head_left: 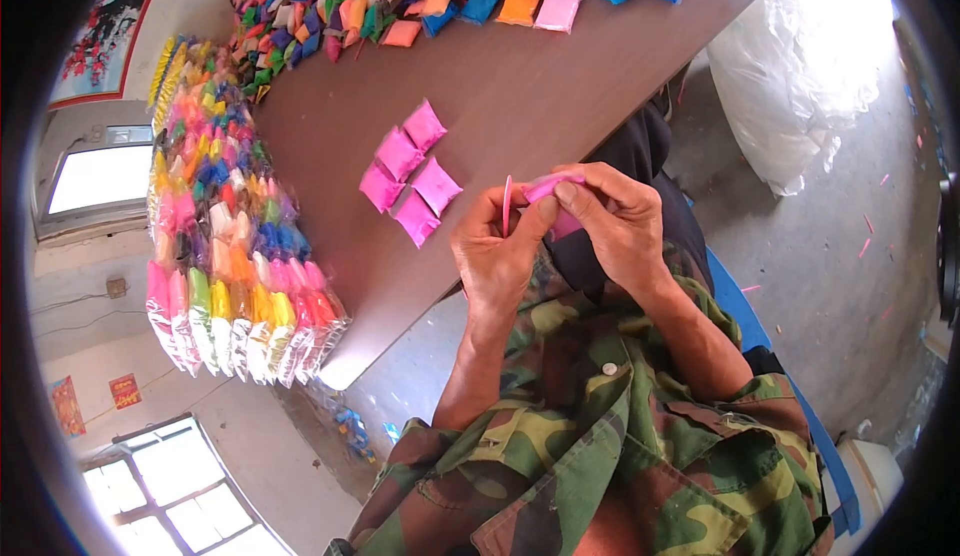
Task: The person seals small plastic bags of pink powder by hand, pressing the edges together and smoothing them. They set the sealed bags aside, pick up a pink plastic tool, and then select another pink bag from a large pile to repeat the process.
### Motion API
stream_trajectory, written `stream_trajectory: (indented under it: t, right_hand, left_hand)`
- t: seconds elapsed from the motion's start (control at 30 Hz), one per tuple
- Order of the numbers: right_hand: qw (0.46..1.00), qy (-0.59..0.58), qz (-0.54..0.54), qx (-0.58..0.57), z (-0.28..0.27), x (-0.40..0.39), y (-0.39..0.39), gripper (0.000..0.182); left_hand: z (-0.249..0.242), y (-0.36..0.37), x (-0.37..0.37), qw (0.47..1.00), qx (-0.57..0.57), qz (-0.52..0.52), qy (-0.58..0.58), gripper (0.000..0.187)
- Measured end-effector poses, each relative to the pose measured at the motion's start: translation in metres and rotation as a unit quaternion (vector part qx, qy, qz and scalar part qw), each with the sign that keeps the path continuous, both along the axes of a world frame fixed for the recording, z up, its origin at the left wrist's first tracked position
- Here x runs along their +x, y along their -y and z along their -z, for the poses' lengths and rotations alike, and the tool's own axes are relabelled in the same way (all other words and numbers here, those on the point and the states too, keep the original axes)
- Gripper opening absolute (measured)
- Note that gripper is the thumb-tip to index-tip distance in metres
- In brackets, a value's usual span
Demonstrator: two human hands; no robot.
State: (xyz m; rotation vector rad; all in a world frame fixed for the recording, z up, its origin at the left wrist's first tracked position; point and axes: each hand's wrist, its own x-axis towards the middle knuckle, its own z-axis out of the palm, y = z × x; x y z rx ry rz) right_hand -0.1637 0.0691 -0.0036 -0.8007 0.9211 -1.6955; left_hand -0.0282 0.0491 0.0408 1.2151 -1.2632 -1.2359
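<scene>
**Small pink packet held over open floor, clear of the worktop edge**

Nearest the camera is a camouflage jacket (600, 446), its sleeves running up to two hands that meet just off the near edge of the worktop (520, 96). The left hand (497, 256) is curled, thumb and fingers pinched on a thin pink strip (507, 204) standing upright. The right hand (618, 224) is closed around a pink packet (550, 194), thumb pressing on top; most of the packet is hidden.

The likely risk: the packet hangs above lap and floor, not the worktop, so a loosened pinch would probably drop it out of reach. A hard pull on the strip could tear the thin film. Five finished pink packets (410, 171) lie just beyond the hands; a sweeping wrist might scatter them. The stacked multicoloured bundles (235, 296) at the left overhang the worktop corner and look easy to knock.
</scene>
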Motion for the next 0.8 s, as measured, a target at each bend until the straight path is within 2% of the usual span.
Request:
stream_trajectory:
  t: [0.17,0.27,0.37,0.53,0.6,0.8]
  right_hand:
    - [1.0,0.011,0.001,0.009,-0.003,0.003,-0.001,0.015]
    - [1.0,0.01,0.009,0.003,0.003,0.002,0.003,0.015]
    - [1.0,0.019,0.008,-0.006,0.003,-0.001,0.004,0.015]
    - [0.994,0.1,-0.038,0.028,-0.001,-0.001,0.002,0.016]
    - [0.995,0.098,-0.019,0.019,0.001,0.002,0.002,0.016]
    - [0.994,0.105,-0.011,0.013,0.001,0.003,0.003,0.016]
  left_hand:
    - [0.007,0.003,0.003,1.0,-0.026,-0.007,0.012,0.019]
    - [0.003,0.002,-0.001,1.0,0.008,-0.019,0.014,0.019]
    - [0.006,0.001,0.002,0.998,0.032,0.014,0.048,0.02]
    - [0.014,-0.003,-0.001,0.997,0.068,0.012,-0.02,0.017]
    - [0.017,-0.002,0.001,0.997,0.065,0.012,-0.039,0.016]
    - [0.019,-0.001,0.003,0.998,0.062,0.022,-0.016,0.019]
